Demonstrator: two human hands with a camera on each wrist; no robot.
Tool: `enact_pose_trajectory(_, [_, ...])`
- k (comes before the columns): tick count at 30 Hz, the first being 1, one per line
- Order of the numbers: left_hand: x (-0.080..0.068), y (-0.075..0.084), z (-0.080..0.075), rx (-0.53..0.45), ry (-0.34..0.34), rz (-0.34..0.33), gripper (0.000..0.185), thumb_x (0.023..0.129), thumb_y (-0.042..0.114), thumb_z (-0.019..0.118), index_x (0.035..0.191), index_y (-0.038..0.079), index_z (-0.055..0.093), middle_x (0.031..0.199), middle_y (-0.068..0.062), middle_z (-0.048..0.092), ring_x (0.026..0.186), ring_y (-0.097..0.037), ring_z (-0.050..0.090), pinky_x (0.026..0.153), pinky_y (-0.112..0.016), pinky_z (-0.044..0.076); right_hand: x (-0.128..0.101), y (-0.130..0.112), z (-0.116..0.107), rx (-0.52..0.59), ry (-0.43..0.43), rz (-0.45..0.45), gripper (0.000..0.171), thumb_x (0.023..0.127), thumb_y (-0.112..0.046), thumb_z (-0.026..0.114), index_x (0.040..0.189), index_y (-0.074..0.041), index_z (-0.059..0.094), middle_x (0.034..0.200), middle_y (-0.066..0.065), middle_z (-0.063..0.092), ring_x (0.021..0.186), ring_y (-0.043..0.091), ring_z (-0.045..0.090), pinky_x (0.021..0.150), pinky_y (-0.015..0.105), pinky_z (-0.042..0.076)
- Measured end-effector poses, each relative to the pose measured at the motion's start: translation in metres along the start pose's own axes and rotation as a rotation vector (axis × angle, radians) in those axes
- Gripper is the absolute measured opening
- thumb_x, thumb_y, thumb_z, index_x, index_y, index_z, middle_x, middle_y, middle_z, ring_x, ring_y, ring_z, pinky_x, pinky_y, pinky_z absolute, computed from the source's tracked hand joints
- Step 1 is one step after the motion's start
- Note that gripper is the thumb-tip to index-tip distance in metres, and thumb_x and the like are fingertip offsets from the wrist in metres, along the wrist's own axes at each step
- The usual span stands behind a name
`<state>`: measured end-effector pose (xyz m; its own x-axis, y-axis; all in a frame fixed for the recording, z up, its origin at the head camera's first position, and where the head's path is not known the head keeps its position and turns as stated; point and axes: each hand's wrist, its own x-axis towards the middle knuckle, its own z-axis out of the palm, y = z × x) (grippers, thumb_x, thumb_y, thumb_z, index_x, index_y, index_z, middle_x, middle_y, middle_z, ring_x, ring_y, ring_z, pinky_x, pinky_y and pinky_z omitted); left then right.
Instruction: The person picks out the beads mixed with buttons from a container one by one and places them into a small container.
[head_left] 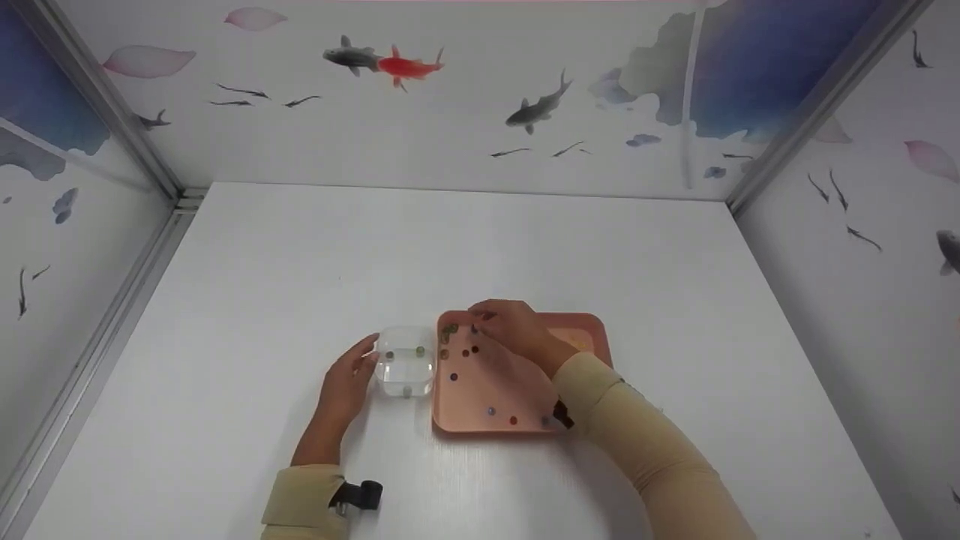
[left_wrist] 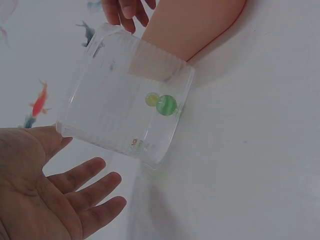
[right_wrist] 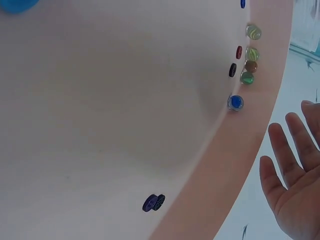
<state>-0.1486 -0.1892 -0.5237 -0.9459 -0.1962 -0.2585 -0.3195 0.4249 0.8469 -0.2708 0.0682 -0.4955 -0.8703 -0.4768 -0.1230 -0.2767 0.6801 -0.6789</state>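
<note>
My left hand (head_left: 349,382) is at the left side of a clear plastic container (head_left: 405,334), its thumb right at the rim and its other fingers loosely extended. Inside the container are a green marble (left_wrist: 166,105), a yellowish marble (left_wrist: 152,99) and a multicoloured marble (left_wrist: 136,145). My right hand (head_left: 516,328) hovers over the back left corner of a pink tray (head_left: 491,386), fingers (right_wrist: 280,150) spread and holding nothing. Below it lie a blue marble (right_wrist: 235,102) and several green marbles (right_wrist: 252,54) along the tray's edge. My right forearm hides part of the tray.
Flat buttons lie on the tray, among them a red one (right_wrist: 239,52) and a purple one (right_wrist: 149,203). Part of a bright blue thing (right_wrist: 18,4) shows in a corner of the right wrist view. A white table (head_left: 300,255) holds everything, with fish-patterned panels (head_left: 465,150) around it.
</note>
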Motion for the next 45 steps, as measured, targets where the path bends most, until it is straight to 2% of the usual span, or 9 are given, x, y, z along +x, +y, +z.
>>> enact_pose_trajectory(13, [0.0, 0.0, 0.0, 0.014, -0.004, 0.017, 0.046, 0.104, 0.031, 0.042, 0.148, 0.018, 0.039, 0.15, -0.014, 0.041, 0.135, -0.037, 0.04, 0.109, -0.053, 0.035, 0.0, 0.002, 0.004, -0.094, -0.069, 0.028, 0.032, 0.096, -0.017, 0.062, 0.127, -0.024, 0.065, 0.12, -0.002, 0.066, 0.118, 0.019, 0.058, 0.102, 0.038, 0.046])
enact_pose_trajectory(22, [0.001, 0.001, 0.0, 0.025, -0.002, -0.001, 0.046, 0.104, 0.032, 0.04, 0.148, 0.019, 0.039, 0.149, -0.014, 0.041, 0.135, -0.036, 0.041, 0.109, -0.054, 0.035, 0.002, 0.004, 0.009, -0.197, -0.07, 0.022, 0.029, 0.096, -0.017, 0.061, 0.125, -0.019, 0.066, 0.12, 0.005, 0.066, 0.115, 0.023, 0.06, 0.098, 0.04, 0.049])
enact_pose_trajectory(29, [0.0, 0.0, -0.001, 0.036, 0.0, 0.012, 0.046, 0.104, 0.031, 0.041, 0.148, 0.018, 0.039, 0.149, -0.015, 0.041, 0.135, -0.037, 0.04, 0.109, -0.054, 0.034, 0.005, 0.007, 0.014, -0.181, -0.085, 0.066, 0.036, 0.097, -0.02, 0.06, 0.132, -0.028, 0.061, 0.13, 0.001, 0.062, 0.121, 0.018, 0.056, 0.1, 0.038, 0.047])
enact_pose_trajectory(37, [0.0, -0.001, -0.001, 0.024, -0.001, -0.004, 0.047, 0.104, 0.033, 0.042, 0.148, 0.019, 0.039, 0.15, -0.014, 0.04, 0.136, -0.037, 0.039, 0.109, -0.055, 0.034, 0.006, 0.007, 0.018, -0.204, -0.078, 0.041, 0.039, 0.097, -0.02, 0.061, 0.135, -0.029, 0.058, 0.13, -0.001, 0.062, 0.122, 0.015, 0.055, 0.102, 0.036, 0.046])
enact_pose_trajectory(45, [-0.001, 0.0, -0.001, 0.005, 0.011, 0.038, 0.045, 0.104, 0.03, 0.042, 0.147, 0.017, 0.041, 0.148, -0.016, 0.042, 0.135, -0.039, 0.04, 0.108, -0.056, 0.035, 0.007, 0.008, 0.022, -0.304, -0.058, -0.013, 0.033, 0.099, -0.028, 0.056, 0.13, -0.021, 0.063, 0.124, -0.002, 0.065, 0.115, 0.015, 0.059, 0.102, 0.034, 0.047])
